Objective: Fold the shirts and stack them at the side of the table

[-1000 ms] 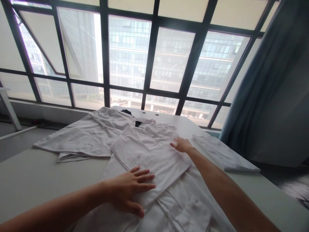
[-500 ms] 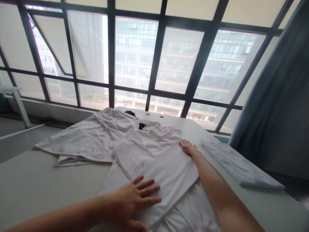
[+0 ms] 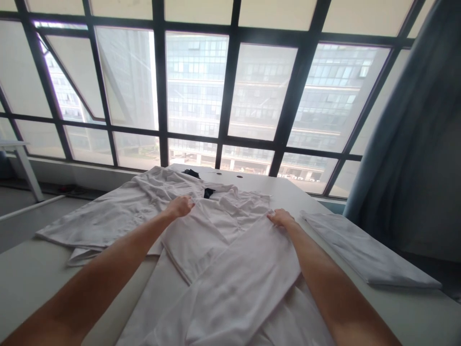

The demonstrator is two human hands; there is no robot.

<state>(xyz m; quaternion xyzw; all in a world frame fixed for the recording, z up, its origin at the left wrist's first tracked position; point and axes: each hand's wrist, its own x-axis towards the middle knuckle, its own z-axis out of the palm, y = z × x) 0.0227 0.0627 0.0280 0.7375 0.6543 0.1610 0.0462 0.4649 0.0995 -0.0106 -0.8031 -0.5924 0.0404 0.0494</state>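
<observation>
Two hands pinch the far end of a white shirt

One white shirt (image 3: 241,274) lies at the middle of the surface (image 3: 25,283), its long axis running from the person toward the window, broad part nearest and narrower end away. A folded panel crosses it diagonally, from upper right to lower left, its edges plain to see.

The left hand (image 3: 180,206) and right hand (image 3: 282,217) are at two far corners of the shirt, well apart. Each grip is pinching cloth, fingers drawn together.

Left of the shirt, and touching it, spreads a second white garment (image 3: 104,221), wrinkled, its hem slanting toward the surface's left edge. Two small dark patches (image 3: 209,193) show near the far ends of the garments. On the right lies one folded white cloth (image 3: 370,250), flat and angled along the right edge; a strip of surface separates it from the shirt. More surface shows at the near left and at the far end, where two round holes (image 3: 219,173) sit.

Beyond stands a dark-framed window (image 3: 194,81), with one blue-grey curtain (image 3: 414,158) at right.
</observation>
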